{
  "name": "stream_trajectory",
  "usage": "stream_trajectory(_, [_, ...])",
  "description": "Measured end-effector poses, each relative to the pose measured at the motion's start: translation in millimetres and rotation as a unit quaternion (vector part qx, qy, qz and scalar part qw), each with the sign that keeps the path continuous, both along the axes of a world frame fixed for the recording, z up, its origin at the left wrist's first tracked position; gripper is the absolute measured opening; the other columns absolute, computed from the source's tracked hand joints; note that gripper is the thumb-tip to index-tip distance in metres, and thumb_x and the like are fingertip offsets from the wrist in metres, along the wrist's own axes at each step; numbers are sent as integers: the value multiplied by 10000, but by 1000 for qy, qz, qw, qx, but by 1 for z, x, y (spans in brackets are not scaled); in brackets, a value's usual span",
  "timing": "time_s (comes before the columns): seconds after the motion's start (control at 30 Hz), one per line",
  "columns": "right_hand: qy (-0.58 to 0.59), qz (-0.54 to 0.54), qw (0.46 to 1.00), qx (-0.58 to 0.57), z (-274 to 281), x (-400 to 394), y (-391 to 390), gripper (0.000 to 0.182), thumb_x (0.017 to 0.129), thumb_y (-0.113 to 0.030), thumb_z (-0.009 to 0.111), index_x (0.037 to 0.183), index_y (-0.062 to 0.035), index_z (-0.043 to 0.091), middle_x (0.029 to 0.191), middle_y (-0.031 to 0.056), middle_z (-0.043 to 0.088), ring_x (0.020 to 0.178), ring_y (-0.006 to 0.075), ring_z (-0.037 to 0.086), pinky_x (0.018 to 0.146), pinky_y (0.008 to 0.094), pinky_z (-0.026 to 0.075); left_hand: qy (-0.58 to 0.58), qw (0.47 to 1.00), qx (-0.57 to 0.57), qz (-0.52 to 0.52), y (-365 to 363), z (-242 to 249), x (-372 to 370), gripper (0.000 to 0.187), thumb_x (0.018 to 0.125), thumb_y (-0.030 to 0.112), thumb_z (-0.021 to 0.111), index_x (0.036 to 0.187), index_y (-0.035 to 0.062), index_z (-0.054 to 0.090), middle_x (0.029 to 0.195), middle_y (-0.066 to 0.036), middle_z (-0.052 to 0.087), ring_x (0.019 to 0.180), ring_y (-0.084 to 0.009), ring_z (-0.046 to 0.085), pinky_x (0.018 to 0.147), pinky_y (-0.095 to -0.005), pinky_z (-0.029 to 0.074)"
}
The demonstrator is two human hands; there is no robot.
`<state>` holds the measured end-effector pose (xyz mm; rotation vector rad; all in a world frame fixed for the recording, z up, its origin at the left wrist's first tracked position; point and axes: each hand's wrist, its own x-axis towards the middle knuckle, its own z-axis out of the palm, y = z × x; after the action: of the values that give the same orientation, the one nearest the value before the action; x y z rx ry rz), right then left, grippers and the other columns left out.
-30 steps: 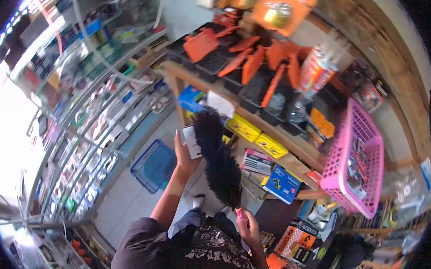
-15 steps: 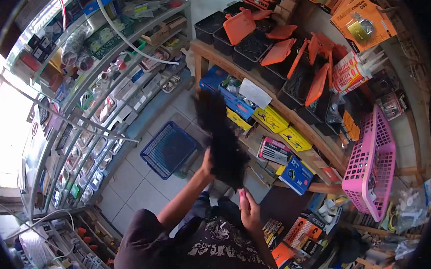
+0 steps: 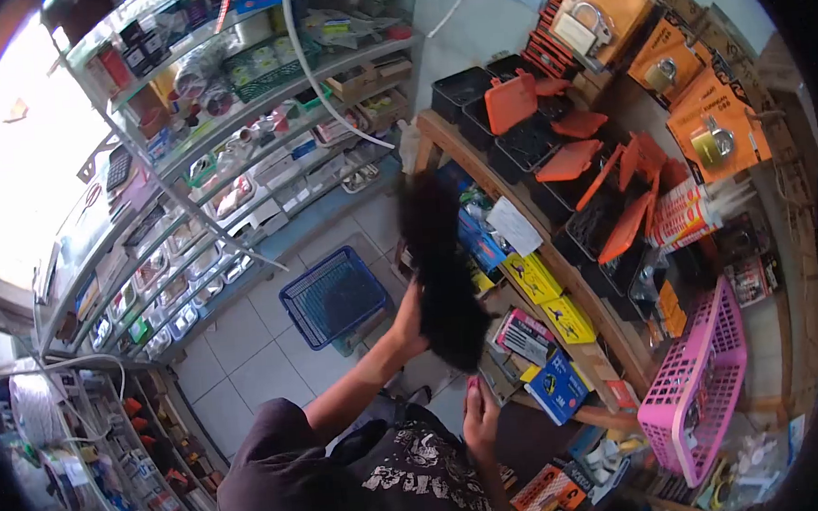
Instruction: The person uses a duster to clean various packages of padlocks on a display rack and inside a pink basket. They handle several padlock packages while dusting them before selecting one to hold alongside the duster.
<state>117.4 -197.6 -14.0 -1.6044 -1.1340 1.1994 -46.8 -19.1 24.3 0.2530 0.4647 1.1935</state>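
the basket [image 3: 334,298] is blue, the crate [image 3: 682,426] pink, the duster [image 3: 443,272] black, the lids [image 3: 510,104] orange.

I see a blue basket [image 3: 334,299] on the floor tiles [image 3: 238,345], a pink basket [image 3: 661,430] tilted to my right, and probably padlocks [image 3: 711,149] on orange cards [image 3: 749,139].

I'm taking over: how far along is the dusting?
Nothing marks any part as finished. In hand: the right hand holds the black duster by its handle, bristles partly hiding the left hand. What's left is unclear: on the black bins and yellow boxes, any dust would be too fine to see.
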Motion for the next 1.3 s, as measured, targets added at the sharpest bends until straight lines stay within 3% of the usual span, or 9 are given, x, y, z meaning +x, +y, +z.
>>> stream_trajectory(0.1, [13,-3,999,39,12,-4,17,288,1011,-200,468,1167,23,561,720,-27,443,621,58,383,528,231,328,-43,996,-79,-17,4,28,-9,610,979,553,374,1345,81,497,1240,-106,598,1087,-245,601,1001,-404,460])
stream_trajectory(0.2, [-10,82,994,66,-19,14,-6,273,1009,-201,473,1149,16,562,716,-20,447,616,66,394,533,235,336,-185,980,74,-13,30,22,-49,661,958,594,375,1334,71,523,1315,-152,554,1179,-306,551,1041,-462,416])
stream_trajectory(0.37, [25,109,993,35,-24,28,-15,315,1011,-257,482,1177,-5,571,755,-26,495,610,55,387,529,224,325,-112,988,5,109,16,44,-62,704,947,615,381,1370,62,486,1353,-149,526,1206,-318,528,1068,-474,385])
stream_trajectory(0.57, [104,98,985,97,5,9,31,362,1015,-263,469,1239,8,559,823,-32,511,602,47,370,517,220,316,32,997,-59,30,-11,21,-18,773,928,644,401,1447,71,387,1451,-124,434,1312,-303,423,1117,-457,320])
stream_trajectory(0.6, [80,105,987,91,5,11,30,380,1016,-263,465,1256,20,548,798,-23,500,602,47,374,518,220,323,80,990,-111,45,-18,69,-27,767,934,639,393,1420,46,416,1400,-154,481,1261,-318,480,1093,-463,356])
stream_trajectory(0.83, [25,156,986,62,-24,28,-8,411,1012,-357,468,1226,-29,591,690,-37,426,590,62,344,537,252,296,-41,987,61,140,3,71,-78,708,949,626,373,1367,66,486,1271,-152,585,1154,-275,581,1035,-409,441])
stream_trajectory(0.97, [98,124,981,117,-3,8,21,413,1016,-366,453,1217,-33,595,654,-43,392,563,60,319,516,255,278,-58,994,-85,44,-18,73,-35,673,969,596,353,1372,73,484,1293,-128,578,1175,-253,568,1048,-381,429])
stream_trajectory(1.17, [35,153,980,122,6,9,20,388,1005,-351,476,1144,-1,569,715,-43,417,574,43,364,497,216,302,-189,963,191,-12,15,27,-51,645,969,565,347,1343,58,491,1264,-136,586,1145,-284,578,1002,-456,454])
stream_trajectory(1.3, [82,198,972,92,-18,27,8,375,1003,-349,487,1132,-7,568,694,-35,409,575,46,360,502,219,305,-141,948,266,101,23,33,-70,635,982,481,319,1345,-26,445,1264,-203,572,1165,-355,561,1006,-496,443])
